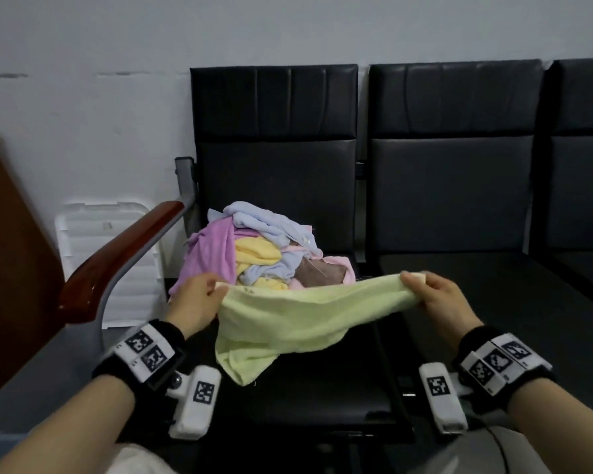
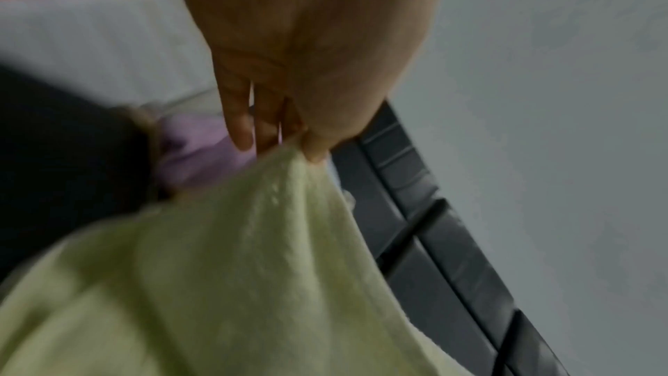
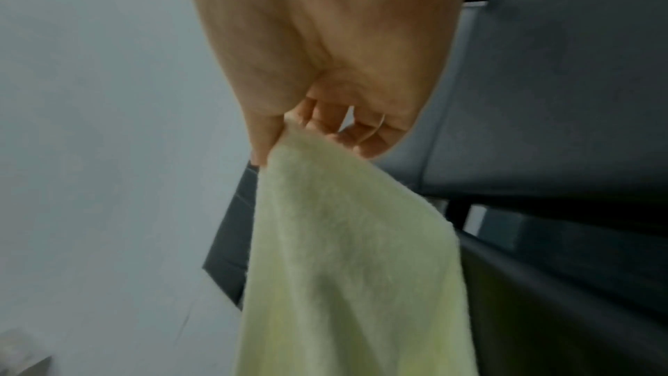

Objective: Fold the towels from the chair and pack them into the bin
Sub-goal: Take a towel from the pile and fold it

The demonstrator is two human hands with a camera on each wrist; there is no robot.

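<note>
Right now both hands hold one pale green towel stretched between them in the lower middle of the head view. The left hand pinches one top corner at the left, thumb pressed against fingers, and the right hand pinches the other top corner at the right. The top edge runs nearly level between the two grips, while the rest of the cloth sags and hangs down toward the lower left, its lowest corner dangling above the front of the black chair seat.

Just behind the towel, in the middle of the frame, a heap of towels lies on the same seat: purple at the left, light blue on top, yellow in the middle, pink and brown at the right. The heap sits against the lower part of the black chair back.

At the left, a red-brown wooden armrest curves down beside the seat, and a white ribbed plastic piece leans against the wall behind it. A second black chair stands at the right.

Both wrists wear black bands with white marker blocks.
</note>
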